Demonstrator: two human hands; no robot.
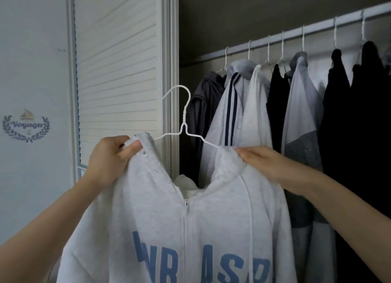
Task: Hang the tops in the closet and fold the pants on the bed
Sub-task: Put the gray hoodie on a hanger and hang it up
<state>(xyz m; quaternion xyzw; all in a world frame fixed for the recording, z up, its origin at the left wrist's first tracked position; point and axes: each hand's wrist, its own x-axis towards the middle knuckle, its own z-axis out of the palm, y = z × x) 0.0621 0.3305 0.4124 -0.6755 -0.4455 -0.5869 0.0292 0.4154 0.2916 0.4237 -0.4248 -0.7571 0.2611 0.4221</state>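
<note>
Left hand (112, 155): I pinch the grey zip hoodie (169, 219) at its left shoulder.
Right hand (260, 159): my fingers grasp its right shoulder.
Hanger (184, 121): white wire, inside the hoodie, hook free below the closet rail (296, 31).
Rail: hung tops (254, 104) to its right end.

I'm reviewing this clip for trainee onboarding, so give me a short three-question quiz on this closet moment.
1. True or false: the hanger already hangs on the rod.
2. What does the left hand grip?
A. the hoodie collar
B. the hanger hook
C. the closet door
3. Fill in: the right hand holds the hoodie's other ____.

Key:
1. False; both hands hold it below the rod.
2. A
3. shoulder
</note>
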